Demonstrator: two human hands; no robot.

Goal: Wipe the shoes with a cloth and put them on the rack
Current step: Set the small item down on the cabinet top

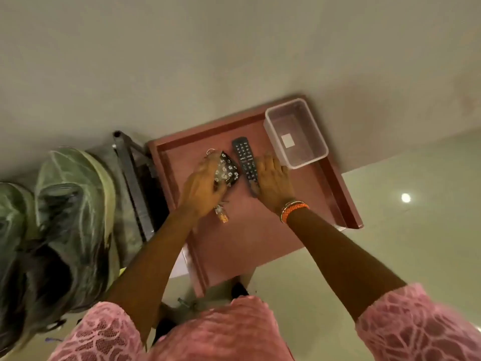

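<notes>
Two grey-green sneakers, blurred, fill the left edge: one nearer the middle, the other cut off by the frame. They sit by a dark metal rack. No cloth is in view. My left hand grips a black daisy-print pouch with a keychain hanging from it. My right hand lies flat on the table, fingers fairly straight, thumb touching the lower end of a black remote.
Both hands are over a reddish-brown table with a raised rim. An empty clear plastic container stands at its far right corner, against my right fingertips. Pale glossy floor lies to the right, a plain wall behind.
</notes>
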